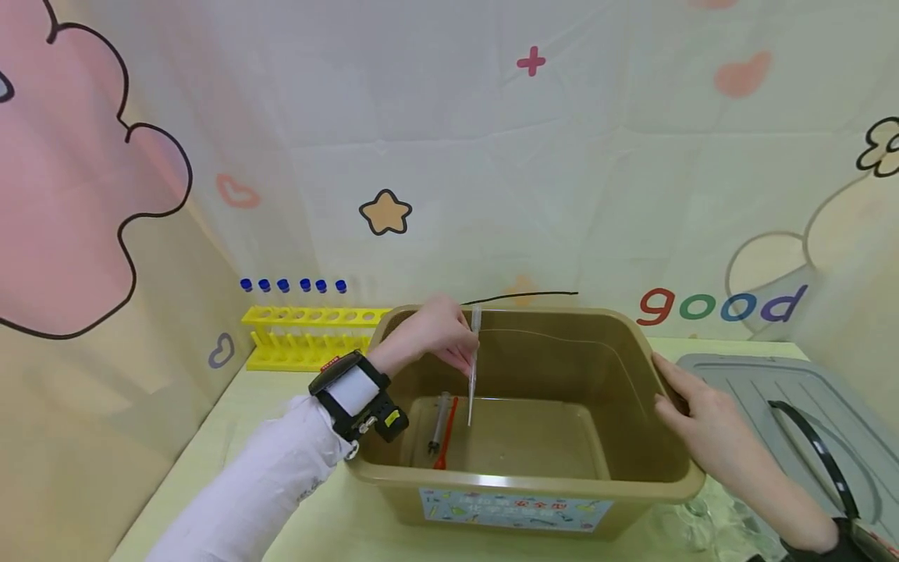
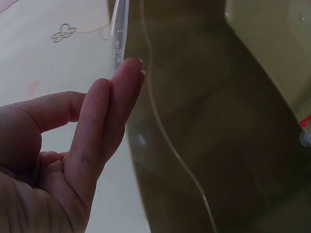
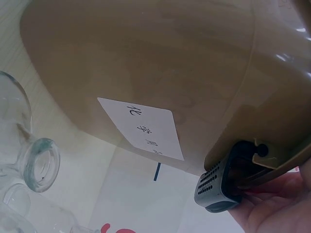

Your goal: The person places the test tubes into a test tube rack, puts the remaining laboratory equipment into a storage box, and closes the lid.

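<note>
My left hand [image 1: 441,337] pinches a clear plastic dropper [image 1: 474,367] over the brown plastic bin [image 1: 534,490], its narrow end pointing down. In the left wrist view the dropper [image 2: 119,36], with printed marks, stands past the fingertips of the left hand [image 2: 80,141]. On the bin's floor lie a grey syringe [image 1: 438,424] and a slim red tool [image 1: 447,437] with a wider end. At the bin's right end my right hand [image 1: 702,417] grips the rim; in the right wrist view it is beside a grey-black handle clip [image 3: 214,187].
A yellow test tube rack [image 1: 302,357] stands left of the bin, with several blue-capped tubes behind its top. To the right lies a grey lid [image 1: 779,382] with a black handle. Clear glass vessels [image 3: 41,165] stand beside the bin's right end. A printed curtain [image 1: 456,156] hangs behind.
</note>
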Demonstrator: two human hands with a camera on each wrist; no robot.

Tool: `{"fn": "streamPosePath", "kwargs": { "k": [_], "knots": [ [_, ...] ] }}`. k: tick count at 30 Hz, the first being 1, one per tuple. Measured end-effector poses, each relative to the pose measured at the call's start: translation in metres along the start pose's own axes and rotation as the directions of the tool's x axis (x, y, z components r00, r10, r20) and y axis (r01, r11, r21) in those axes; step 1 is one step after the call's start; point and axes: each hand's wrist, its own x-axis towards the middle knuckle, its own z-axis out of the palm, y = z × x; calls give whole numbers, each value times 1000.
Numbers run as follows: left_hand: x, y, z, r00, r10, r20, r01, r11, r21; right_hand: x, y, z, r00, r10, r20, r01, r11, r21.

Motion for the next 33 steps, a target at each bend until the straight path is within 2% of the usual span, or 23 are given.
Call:
{"fn": "streamPosePath", "kwargs": {
  "k": [5,8,12,15,21,25,30,31,33],
  "knots": [
    [16,-11,10,997,-69,-18,69,998,-1,0,-1,2,1000,-3,4,3,1000,15],
    [22,-16,15,995,-96,-3,96,995,27,0,-2,3,1000,11,20,-12,1000,26],
    [23,-19,19,996,-87,38,82,990,114,1,-3,3,999,20,29,-21,999,35],
    [24,-21,22,994,-86,69,71,978,197,2,-3,2,999,15,28,-16,999,31],
    [28,-28,35,984,-156,84,127,951,282,2,-1,3,999,19,38,-20,999,29],
    [33,-31,42,976,-207,72,165,911,377,2,-1,2,999,23,41,-24,999,25],
    [43,-42,46,952,-297,76,231,856,463,3,-1,1,999,25,36,-25,1000,17],
    [56,-55,48,943,-318,96,242,857,455,3,-1,1,999,26,35,-27,1000,14],
    [79,-79,52,929,-357,95,274,838,472,3,-1,0,999,27,35,-27,1000,9]
  ]
}}
